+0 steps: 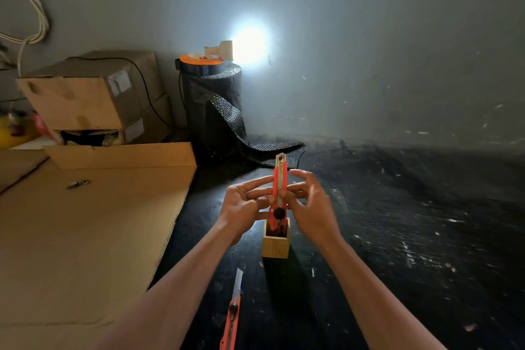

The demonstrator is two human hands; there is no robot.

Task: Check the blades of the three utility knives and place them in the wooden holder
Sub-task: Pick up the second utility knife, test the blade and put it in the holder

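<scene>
A red utility knife stands upright with its lower end inside the small wooden holder on the dark floor. Its metal tip points up. My left hand touches the knife's left side with its fingertips. My right hand pinches the knife's right side near the black wheel. A second red utility knife lies on the floor nearer to me, with its blade extended toward the holder. A dark shape shows inside the holder beside the held knife; I cannot tell what it is.
Flat cardboard sheets cover the floor on the left. Stacked cardboard boxes stand behind them. A black bubble-wrap roll with an orange reel and a bright lamp on top stands by the wall.
</scene>
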